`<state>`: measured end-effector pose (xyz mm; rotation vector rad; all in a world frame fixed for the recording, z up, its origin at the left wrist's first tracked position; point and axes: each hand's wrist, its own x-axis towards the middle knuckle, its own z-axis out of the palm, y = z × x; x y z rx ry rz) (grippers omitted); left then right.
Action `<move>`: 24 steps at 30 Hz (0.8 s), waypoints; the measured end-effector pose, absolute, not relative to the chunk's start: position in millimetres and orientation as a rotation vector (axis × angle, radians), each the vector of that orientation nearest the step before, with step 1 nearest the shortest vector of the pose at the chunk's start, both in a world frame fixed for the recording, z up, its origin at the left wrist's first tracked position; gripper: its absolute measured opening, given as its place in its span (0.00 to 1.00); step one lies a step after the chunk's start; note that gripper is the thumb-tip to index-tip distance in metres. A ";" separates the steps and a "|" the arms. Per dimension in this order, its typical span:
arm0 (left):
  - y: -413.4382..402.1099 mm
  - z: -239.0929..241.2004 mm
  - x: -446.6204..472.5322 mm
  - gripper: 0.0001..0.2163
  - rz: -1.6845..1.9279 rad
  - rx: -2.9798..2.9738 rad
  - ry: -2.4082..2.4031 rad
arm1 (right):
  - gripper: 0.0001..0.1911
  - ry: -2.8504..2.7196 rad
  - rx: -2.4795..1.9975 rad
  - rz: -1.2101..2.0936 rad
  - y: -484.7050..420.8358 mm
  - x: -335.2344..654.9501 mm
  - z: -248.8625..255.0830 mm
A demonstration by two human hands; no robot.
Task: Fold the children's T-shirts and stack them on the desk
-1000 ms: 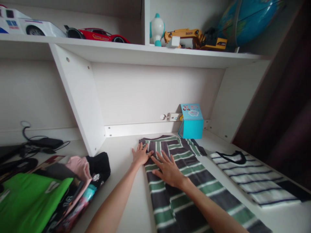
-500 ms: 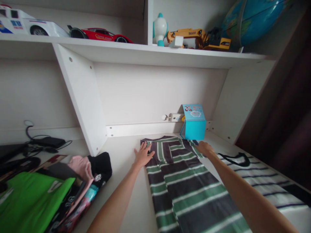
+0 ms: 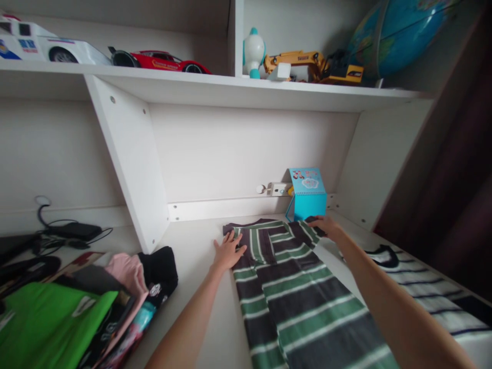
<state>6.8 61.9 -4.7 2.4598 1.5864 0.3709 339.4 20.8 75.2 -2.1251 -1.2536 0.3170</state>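
Note:
A green, dark grey and white striped shirt (image 3: 303,287) lies on the white desktop, partly folded, its collar end toward the back. My left hand (image 3: 229,252) rests on its upper left edge with fingers spread. At the upper right corner, my right hand (image 3: 327,226) has its fingers closed on a dark edge of the cloth, slightly raised. Beside my right forearm lies a white shirt with dark stripes (image 3: 421,284), partly hidden by the arm.
A blue desk calendar (image 3: 309,205) stands behind the striped shirt, next to a power socket (image 3: 280,189). Folded clothes with a green top (image 3: 54,318) lie at left, near a black adapter (image 3: 79,229). Toys, including a red car (image 3: 163,61), and a globe (image 3: 400,38) fill the shelf.
My right hand has shifted slightly right, drawing the shirt's upper right corner outward and lifting its edge. My left hand stays nearly in place on the cloth.

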 end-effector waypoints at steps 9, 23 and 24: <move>66.3 -7.8 5.3 0.21 0.397 2.475 1.573 | 0.16 -1.827 -1.858 0.175 -5.7 178.3 66.0; 75.7 -2.4 5.1 0.23 0.513 2.195 1.583 | 0.14 -1.926 -1.883 0.121 -210.9 280.0 13.8; 75.8 -1.0 6.5 0.24 0.529 2.175 1.586 | 0.12 -1.922 -1.897 0.093 -222.8 287.3 -0.4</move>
